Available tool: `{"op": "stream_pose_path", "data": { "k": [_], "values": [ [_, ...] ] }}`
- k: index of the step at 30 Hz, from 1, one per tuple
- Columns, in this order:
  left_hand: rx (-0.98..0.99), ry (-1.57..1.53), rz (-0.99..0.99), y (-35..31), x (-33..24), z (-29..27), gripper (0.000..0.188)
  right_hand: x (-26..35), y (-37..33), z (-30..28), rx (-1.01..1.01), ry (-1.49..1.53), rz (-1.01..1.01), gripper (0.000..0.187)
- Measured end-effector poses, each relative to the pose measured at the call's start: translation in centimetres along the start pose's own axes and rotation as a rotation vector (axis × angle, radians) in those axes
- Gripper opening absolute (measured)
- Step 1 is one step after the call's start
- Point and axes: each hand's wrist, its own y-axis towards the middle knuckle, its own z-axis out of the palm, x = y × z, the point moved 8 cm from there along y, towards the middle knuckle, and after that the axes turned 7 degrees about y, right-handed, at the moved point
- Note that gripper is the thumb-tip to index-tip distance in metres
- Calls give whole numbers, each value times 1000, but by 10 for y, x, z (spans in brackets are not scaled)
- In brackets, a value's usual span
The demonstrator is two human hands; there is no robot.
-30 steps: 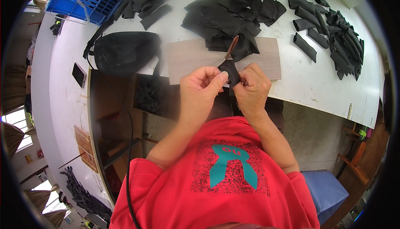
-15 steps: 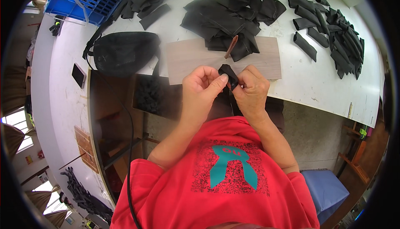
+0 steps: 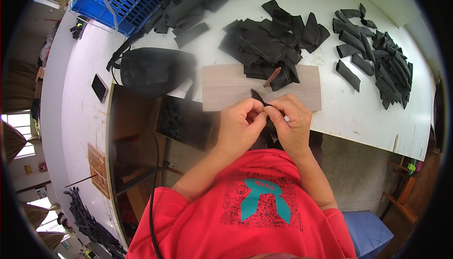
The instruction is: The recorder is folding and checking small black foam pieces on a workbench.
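Just in front of my body, both hands pinch a small piece of black fabric (image 3: 257,96). My left hand (image 3: 241,123) is closed, thumb and forefinger pressed on the piece's near part. Close against it, my right hand (image 3: 292,118) grips the same piece, thumb bent toward the left thumb. A narrow dark tip sticks up beyond the fingers; the rest is mostly hidden by them. Past my hands lies a pale wooden board (image 3: 221,85), and a brown pointed stick (image 3: 272,77) slants up over it. A heap of flat black fabric pieces (image 3: 266,42) overlaps the board's far edge.
Rolled black fabric tubes (image 3: 349,76) lie on the white table (image 3: 358,117) at the right. To the left are a black pouch (image 3: 155,71), a phone (image 3: 99,87) and a blue plastic basket (image 3: 127,6). A dark cable (image 3: 155,179) hangs beside my left arm. A blue stool (image 3: 365,230) stands lower right.
The whole view has shifted, so the table appears lower. My thumbs have come closer together, and the black piece, earlier bunched and wider, now shows as a narrow tip.
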Motion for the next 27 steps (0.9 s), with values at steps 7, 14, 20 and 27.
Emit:
{"op": "stream_pose_path", "data": {
  "k": [7,14,20,27],
  "values": [
    [-195,-373,-180,0,21,0,18,-13,-1,1,-120,-177,41,13],
    [245,-842,-182,9,27,13,22,-63,-19,21,37,662,711,1],
    [-286,-3,35,5,16,-15,14,-44,-27,50,66,1307,868,12],
    [100,-757,-272,14,37,3,20,-63,-10,31,6,854,620,16]
  ]
}}
